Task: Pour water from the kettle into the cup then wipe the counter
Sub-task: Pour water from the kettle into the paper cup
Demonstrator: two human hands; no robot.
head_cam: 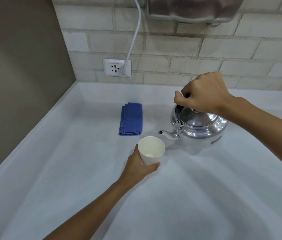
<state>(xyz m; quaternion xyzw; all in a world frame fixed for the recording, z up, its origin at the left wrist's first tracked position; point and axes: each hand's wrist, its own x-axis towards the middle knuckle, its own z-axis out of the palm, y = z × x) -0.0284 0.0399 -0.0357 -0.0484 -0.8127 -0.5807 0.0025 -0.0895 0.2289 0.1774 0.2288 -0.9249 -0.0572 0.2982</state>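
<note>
A shiny metal kettle point(200, 127) stands on the white counter point(85, 170), its spout pointing left toward a white paper cup point(151, 149). My right hand point(204, 94) is closed around the kettle's top handle, which is mostly hidden under the fingers. My left hand point(140, 166) grips the cup from the left and below; the cup stands upright just below the spout tip and looks nearly empty. A folded blue cloth point(131, 119) lies on the counter behind the cup, left of the kettle.
A brick-tiled wall runs along the back with a socket plate point(117, 67) and a white cable point(135, 32) plugged into it. A metal appliance point(195, 8) hangs above. A brown side wall point(15, 66) closes the left.
</note>
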